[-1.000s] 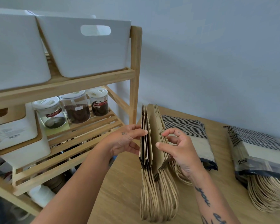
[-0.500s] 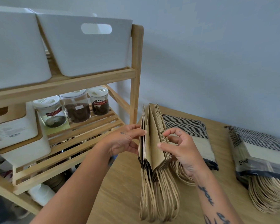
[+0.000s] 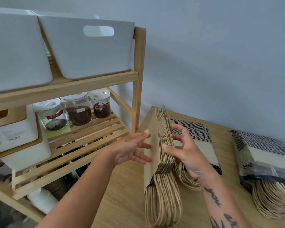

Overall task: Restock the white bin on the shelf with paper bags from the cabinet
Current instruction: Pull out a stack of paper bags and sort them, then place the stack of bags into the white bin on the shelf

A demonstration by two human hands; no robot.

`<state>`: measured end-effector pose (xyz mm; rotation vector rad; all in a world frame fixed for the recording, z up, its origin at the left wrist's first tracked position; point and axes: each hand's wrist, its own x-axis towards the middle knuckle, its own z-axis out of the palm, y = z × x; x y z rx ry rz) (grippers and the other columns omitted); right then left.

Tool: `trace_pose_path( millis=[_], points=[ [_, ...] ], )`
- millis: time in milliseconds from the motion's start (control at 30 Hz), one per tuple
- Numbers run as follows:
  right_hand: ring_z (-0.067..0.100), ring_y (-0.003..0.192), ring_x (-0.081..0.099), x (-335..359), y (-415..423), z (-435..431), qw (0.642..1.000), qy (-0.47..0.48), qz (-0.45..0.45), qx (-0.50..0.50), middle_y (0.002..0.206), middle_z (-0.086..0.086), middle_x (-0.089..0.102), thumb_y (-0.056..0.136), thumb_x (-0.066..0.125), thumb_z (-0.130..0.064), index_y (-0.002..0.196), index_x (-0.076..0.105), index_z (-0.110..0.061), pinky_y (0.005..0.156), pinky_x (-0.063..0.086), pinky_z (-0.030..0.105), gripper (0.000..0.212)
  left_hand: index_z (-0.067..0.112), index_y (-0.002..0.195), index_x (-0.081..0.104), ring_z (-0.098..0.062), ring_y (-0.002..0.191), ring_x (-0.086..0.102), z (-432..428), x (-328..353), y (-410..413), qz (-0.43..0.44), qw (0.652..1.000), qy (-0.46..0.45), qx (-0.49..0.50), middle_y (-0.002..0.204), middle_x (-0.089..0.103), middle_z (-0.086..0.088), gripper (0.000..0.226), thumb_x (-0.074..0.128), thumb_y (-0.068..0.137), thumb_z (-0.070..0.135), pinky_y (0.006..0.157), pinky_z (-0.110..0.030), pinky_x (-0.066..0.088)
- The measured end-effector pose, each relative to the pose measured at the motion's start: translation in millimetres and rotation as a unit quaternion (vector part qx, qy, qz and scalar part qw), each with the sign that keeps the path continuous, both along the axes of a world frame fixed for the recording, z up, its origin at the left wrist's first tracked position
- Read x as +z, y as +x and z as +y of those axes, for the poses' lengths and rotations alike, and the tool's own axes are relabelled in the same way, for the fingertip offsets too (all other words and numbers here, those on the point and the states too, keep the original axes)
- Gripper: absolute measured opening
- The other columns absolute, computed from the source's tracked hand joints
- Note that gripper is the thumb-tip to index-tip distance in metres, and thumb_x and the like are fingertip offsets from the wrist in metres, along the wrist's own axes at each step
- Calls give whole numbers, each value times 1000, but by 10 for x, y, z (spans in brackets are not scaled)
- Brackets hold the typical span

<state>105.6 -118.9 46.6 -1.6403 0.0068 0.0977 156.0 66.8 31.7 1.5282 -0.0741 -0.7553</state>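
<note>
Stack of flat brown paper bags (image 3: 160,145), twisted cord handles (image 3: 163,203), left hand (image 3: 130,150) straight-fingered against it, right hand (image 3: 186,152) pinching it.

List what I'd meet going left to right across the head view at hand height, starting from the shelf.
jars → left hand, fingers flat on the stack → bag stack → right hand, gripping the stack → wrapped pack at the right edge.

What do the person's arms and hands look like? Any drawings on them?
Both forearms are bare: no sleeves or gloves show. The right forearm carries dark script tattoos, and the left hand has a tiny dark tattoo on its back.
</note>
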Motion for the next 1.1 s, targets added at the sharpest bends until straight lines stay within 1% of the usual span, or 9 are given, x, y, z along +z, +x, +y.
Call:
trace_pose_path(
  millis=[167, 267, 400, 633, 767, 833, 900, 967, 1100],
  points=[
    [16, 109, 51, 10, 130, -11, 995, -22, 75, -64, 128, 7, 47, 66, 67, -52, 140, 30, -33, 76, 47, 30, 85, 31, 144, 31, -33, 89, 68, -87, -194, -56, -14, 999, 42, -28, 145, 41, -13, 65, 62, 88, 19, 80, -39, 56],
    [9, 106, 57, 53, 168, 4, 996, -45, 66, -35, 127, 0, 55, 72, 62, -55, 133, 46, -24, 69, 50, 20, 70, 34, 145, 28, -30, 88, 67, -104, -256, -85, -22, 998, 51, -28, 144, 41, -12, 75, 68, 83, 17, 80, -40, 56],
    [17, 111, 59, 28, 142, 28, 994, -95, 38, -26, 121, 1, 61, 60, 70, -58, 119, 49, -26, 100, 46, 42, 70, 37, 145, 26, -31, 95, 65, -109, -332, -104, -16, 998, 52, -18, 145, 39, -11, 78, 69, 81, 24, 78, -38, 56],
    [13, 95, 60, 111, 195, 105, 975, -216, 23, -34, 100, -5, 65, 65, 55, -71, 106, 60, -12, 87, 47, 33, 72, 37, 145, 24, -36, 107, 60, -95, -554, -177, 40, 997, 69, -2, 126, 53, -5, 81, 69, 78, 39, 84, -47, 53],
    [17, 121, 51, 140, 226, 177, 974, -222, 19, -36, 136, -5, 50, 72, 74, -39, 139, 34, -26, 103, 40, 32, 79, 40, 144, 25, -31, 108, 60, -86, -647, -184, 47, 997, 62, 4, 125, 57, -5, 83, 71, 75, 41, 81, -45, 54],
    [18, 120, 51, 192, 184, 229, 970, -241, 2, -14, 140, -13, 40, 79, 65, -14, 145, 18, -39, 86, 46, 22, 85, 39, 144, 26, -28, 106, 60, -81, -688, -186, 46, 998, 49, 6, 118, 59, -2, 79, 70, 78, 38, 83, -46, 53],
    [23, 114, 57, 213, 161, 241, 963, -268, 5, 7, 137, -12, 44, 81, 53, -4, 143, 24, -42, 72, 52, 23, 78, 37, 145, 26, -25, 105, 59, -81, -734, -204, 46, 998, 41, 8, 119, 59, -3, 78, 69, 80, 33, 83, -46, 52],
    [22, 100, 63, 199, 182, 227, 952, -306, 18, 20, 126, -2, 56, 80, 50, -7, 133, 40, -39, 74, 53, 29, 63, 34, 146, 25, -23, 109, 56, -86, -775, -241, 43, 998, 41, 11, 133, 52, -9, 81, 71, 79, 29, 80, -42, 53],
    [16, 70, 55, 162, 262, 130, 935, -347, 47, 52, 100, 6, 62, 73, 56, -3, 116, 48, -33, 59, 43, 26, 53, 31, 146, 27, -23, 120, 47, -119, -860, -291, 13, 998, 63, 22, 142, 38, -8, 82, 73, 78, 28, 85, -39, 53]
  ],
)
